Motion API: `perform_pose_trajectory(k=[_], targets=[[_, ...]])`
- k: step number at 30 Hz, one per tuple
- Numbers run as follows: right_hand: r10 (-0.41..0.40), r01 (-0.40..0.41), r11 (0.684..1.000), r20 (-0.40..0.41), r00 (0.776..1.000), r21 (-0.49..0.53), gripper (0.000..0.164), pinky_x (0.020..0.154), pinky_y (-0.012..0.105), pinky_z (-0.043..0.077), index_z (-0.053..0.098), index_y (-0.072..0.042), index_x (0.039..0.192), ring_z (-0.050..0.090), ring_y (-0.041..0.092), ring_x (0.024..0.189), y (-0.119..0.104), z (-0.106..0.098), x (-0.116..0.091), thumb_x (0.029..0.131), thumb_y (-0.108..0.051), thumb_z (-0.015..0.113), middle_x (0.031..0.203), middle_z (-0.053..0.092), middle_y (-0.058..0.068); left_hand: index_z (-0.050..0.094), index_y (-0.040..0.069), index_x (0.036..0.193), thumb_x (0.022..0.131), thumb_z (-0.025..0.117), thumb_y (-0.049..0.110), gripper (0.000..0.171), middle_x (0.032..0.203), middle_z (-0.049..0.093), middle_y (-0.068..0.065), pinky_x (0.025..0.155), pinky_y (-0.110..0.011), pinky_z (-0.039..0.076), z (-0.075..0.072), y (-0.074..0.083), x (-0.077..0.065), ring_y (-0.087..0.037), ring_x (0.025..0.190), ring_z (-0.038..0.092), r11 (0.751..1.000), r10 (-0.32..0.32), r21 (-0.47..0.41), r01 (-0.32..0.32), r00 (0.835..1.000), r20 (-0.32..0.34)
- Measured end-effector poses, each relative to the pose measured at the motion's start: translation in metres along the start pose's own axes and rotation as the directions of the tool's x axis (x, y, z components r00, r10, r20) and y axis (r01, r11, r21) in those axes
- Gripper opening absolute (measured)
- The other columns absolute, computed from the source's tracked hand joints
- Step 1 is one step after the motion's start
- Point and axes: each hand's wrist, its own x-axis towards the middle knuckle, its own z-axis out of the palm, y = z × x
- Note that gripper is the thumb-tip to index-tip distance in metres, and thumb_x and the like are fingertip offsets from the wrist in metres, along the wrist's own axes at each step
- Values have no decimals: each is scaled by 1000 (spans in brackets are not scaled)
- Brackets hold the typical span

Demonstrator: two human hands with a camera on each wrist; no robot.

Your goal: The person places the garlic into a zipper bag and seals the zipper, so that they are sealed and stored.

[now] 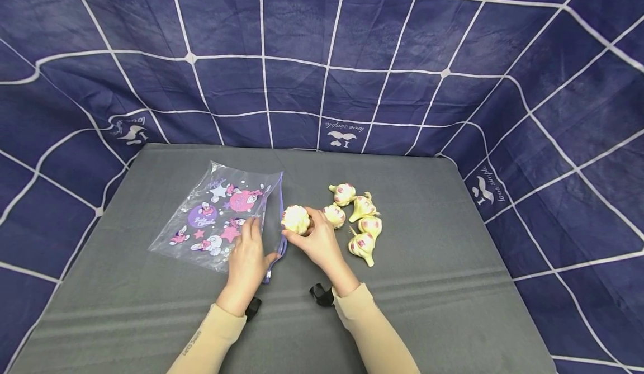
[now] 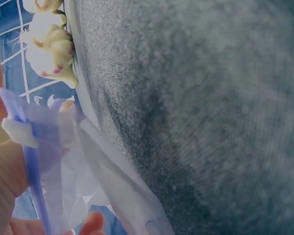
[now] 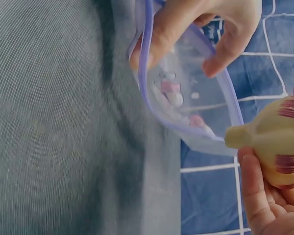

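Just below centre in the head view, the right hand [image 1: 317, 245] grips a garlic bulb [image 1: 296, 219], fingers curled round it, holding it right beside the purple zip edge of the bag [image 1: 216, 217]. The right wrist view shows the same bulb [image 3: 274, 142] at the right edge of the frame, stem pointing left toward the bag's open mouth [image 3: 186, 98].

The left hand [image 1: 246, 259] sits on the bag's lower right corner; its thumb and fingers pinch the zip rim and hold the mouth apart, as the right wrist view shows at the top of the frame. The bag is clear plastic with pink and purple cartoon prints and lies flat on the grey mat [image 1: 427, 284], left of centre.

Right of the held bulb, five more bulbs [image 1: 359, 217] lie clustered on the mat, close together. A blue cloth [image 1: 322, 55] with a white grid fills the upper frame and both sides.
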Motion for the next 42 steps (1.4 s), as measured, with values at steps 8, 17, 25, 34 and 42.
perform_pose_trajectory(k=[8, 17, 25, 34, 42], targets=[[27, -31, 996, 49, 998, 88, 75, 68, 19, 52, 53, 1, 133, 64, 10, 79, -6, 14, 4, 75, -34, 84, 109, 63, 13, 38, -13, 139, 60, 94, 13, 100, 140, 40, -27, 75, -57, 54, -2, -1, -1, -49, 98, 60, 999, -7, -52, 9, 1000, 30], [-52, 53, 998, 39, 998, -23, 71, 73, 20, 53, 50, -3, 130, 66, 17, 83, -4, 22, 8, 75, -35, 85, 106, 65, 12, 42, -9, 139, 56, 95, 29, 106, 140, 46, -24, 81, -57, 52, -7, -4, 3, -45, 110, 58, 998, 13, 66, -16, 999, 42], [-56, 56, 998, 52, 997, 0, 69, 74, 21, 54, 52, -4, 129, 69, 19, 84, -5, 28, 12, 76, -35, 84, 104, 69, 12, 43, -8, 138, 57, 95, 33, 105, 138, 47, -23, 81, -55, 51, -8, -4, 4, -42, 112, 57, 996, 14, 91, -22, 996, 83], [-27, 21, 998, 104, 994, 63, 70, 77, 23, 56, 48, 1, 132, 70, 20, 89, -1, 32, 19, 80, -32, 81, 112, 71, 15, 45, -7, 139, 57, 94, 35, 104, 140, 48, -22, 84, -56, 50, -8, -2, 8, -42, 116, 55, 996, 2, 94, -11, 996, 94], [48, -48, 999, 93, 995, -3, 72, 71, 24, 54, 49, 4, 132, 67, 17, 83, 8, 36, 27, 80, -37, 78, 105, 69, 16, 46, -6, 138, 58, 94, 35, 102, 139, 49, -21, 82, -55, 50, -8, -3, 10, -41, 114, 56, 996, 10, 83, -16, 997, 77]])
